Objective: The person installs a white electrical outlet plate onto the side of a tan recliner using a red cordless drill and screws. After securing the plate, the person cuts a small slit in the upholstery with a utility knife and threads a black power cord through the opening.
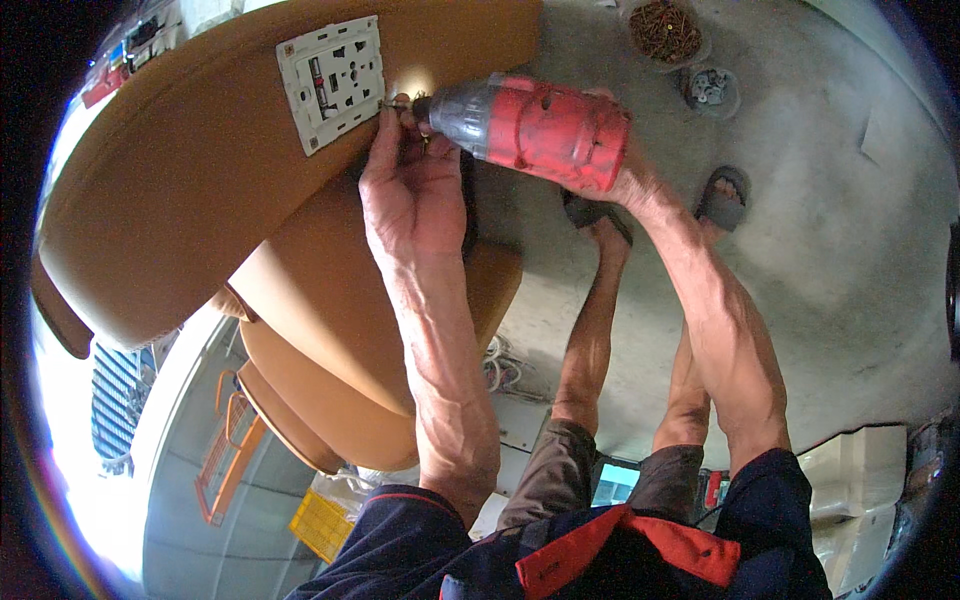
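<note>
My right hand [628,180] grips a red and grey power drill [555,130], held sideways with its nose to the left. Most of the right fingers are hidden behind the drill body. My left hand [415,190] is palm up, its fingertips pinched around a small screw [393,105] at the drill's tip. The screw points at the edge of a white plastic mounting plate [335,85] with cutouts. That plate lies against the tan upholstered side of a chair or sofa [170,190]. A bright spot of light falls on the upholstery by the drill tip.
On the grey concrete floor [830,270], a tub of brown screws [664,32] stands at the far right, beside a smaller tub of metal parts [708,90]. My sandalled feet are below the drill. An orange metal frame [225,460] and yellow crate [320,525] sit at the lower left.
</note>
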Demonstrator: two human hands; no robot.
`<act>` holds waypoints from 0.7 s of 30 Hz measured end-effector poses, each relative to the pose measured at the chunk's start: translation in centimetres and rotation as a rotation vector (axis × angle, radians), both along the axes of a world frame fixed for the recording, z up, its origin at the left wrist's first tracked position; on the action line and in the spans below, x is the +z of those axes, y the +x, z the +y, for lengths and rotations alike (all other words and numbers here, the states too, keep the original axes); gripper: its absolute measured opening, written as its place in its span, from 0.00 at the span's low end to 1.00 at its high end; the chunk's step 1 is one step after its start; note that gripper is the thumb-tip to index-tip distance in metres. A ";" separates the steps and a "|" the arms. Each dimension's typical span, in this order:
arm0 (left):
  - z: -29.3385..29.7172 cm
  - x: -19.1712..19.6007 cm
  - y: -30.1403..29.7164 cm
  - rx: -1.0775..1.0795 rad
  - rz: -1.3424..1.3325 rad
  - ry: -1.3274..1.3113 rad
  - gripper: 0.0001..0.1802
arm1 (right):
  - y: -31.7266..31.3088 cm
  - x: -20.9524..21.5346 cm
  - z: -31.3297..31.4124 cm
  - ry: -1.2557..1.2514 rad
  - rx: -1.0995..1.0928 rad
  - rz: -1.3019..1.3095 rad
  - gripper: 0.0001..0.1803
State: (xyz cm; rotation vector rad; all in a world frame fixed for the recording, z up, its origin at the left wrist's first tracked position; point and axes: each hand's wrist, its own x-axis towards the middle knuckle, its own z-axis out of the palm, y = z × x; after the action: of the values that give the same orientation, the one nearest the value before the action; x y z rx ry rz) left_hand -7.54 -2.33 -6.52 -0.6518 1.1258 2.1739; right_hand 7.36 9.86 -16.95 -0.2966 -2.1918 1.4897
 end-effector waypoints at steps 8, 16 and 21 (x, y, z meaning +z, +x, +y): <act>-1.2 -0.4 1.7 -0.133 0.106 0.067 0.17 | 6.8 -2.8 0.8 0.287 -0.082 -0.211 0.31; -0.1 -1.2 2.1 -0.165 0.093 0.026 0.12 | 10.7 -0.8 -0.9 0.388 -0.129 -0.403 0.28; 0.5 -1.3 2.3 -0.204 0.092 -0.023 0.12 | 11.3 -1.5 -0.7 0.789 0.029 -0.378 0.19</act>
State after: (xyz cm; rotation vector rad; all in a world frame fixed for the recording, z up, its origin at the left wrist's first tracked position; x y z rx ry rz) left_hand -5.28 -1.80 -7.78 -0.4300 1.2106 2.0365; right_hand 18.70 9.12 -18.45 -0.2841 -2.8827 0.5033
